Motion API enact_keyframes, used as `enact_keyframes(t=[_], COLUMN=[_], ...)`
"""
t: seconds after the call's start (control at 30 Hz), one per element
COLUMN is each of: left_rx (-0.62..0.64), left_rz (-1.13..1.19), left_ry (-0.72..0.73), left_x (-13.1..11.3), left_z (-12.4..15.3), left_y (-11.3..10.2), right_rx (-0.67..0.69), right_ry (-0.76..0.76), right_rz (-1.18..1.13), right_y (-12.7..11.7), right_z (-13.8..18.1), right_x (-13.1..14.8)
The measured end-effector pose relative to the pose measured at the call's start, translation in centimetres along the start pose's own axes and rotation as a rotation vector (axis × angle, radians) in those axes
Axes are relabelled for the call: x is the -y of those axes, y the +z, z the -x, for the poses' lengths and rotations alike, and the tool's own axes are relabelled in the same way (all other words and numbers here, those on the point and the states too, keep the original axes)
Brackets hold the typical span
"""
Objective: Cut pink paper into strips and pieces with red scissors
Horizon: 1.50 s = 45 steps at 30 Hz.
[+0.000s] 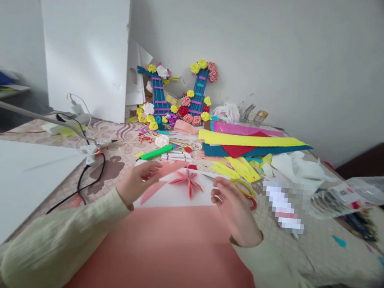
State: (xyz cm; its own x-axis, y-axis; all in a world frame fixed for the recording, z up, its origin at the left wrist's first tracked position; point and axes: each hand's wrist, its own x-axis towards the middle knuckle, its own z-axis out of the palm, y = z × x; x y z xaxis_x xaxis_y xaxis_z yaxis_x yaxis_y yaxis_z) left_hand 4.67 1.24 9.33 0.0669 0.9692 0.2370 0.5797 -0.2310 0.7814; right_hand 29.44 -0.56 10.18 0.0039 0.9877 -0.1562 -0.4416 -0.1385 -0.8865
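My left hand [139, 182] pinches a folded strip of pink paper [156, 181] that runs from its fingers across a white sheet [176, 196]. A pink folded paper star flower [187, 180] lies on that white sheet between my hands. My right hand [235, 211] hovers just right of the flower, fingers loosely curled, with nothing clearly in them. Yellow-handled scissors [244, 188] lie right behind my right hand. A large salmon-pink sheet [168, 250] covers the table in front of me.
Coloured paper sheets [246, 142] and yellow cut strips [235, 168] lie behind. Two blue stands with paper roses [196, 99] lean on the wall. Markers [174, 153], black cables [86, 179], a white board [8, 185] at left, plastic bags [353, 193] at right.
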Motion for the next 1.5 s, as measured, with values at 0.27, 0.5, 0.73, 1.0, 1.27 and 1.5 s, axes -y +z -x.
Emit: enact_keyframes(t=[0.27, 0.5, 0.73, 1.0, 1.27, 1.5], left_rx=[-0.005, 0.027, 0.021, 0.174, 0.336, 0.262], left_rz=[-0.38, -0.565, -0.623, -0.571, -0.567, -0.588], left_ry=[-0.023, 0.013, 0.053, 0.019, -0.037, 0.026], left_x=[4.5, 4.9, 4.7, 3.0, 3.1, 3.7], left_z=[-3.0, -3.1, -3.3, -1.4, 0.3, -1.3], left_y=[-1.0, -0.1, -0.7, -2.0, -0.9, -2.2], right_rx=[-0.087, -0.192, -0.311, -0.418, -0.478, -0.307], right_ry=[-0.052, -0.089, -0.117, -0.19, -0.224, -0.226], right_rz=[-0.037, -0.055, -0.064, -0.028, -0.03, 0.452], right_y=[-2.5, -4.8, -7.4, -10.3, -12.3, -12.5], right_z=[-0.3, 0.4, 0.8, 2.2, 3.3, 5.4], right_x=[2.0, 3.4, 4.3, 3.5, 2.4, 0.4])
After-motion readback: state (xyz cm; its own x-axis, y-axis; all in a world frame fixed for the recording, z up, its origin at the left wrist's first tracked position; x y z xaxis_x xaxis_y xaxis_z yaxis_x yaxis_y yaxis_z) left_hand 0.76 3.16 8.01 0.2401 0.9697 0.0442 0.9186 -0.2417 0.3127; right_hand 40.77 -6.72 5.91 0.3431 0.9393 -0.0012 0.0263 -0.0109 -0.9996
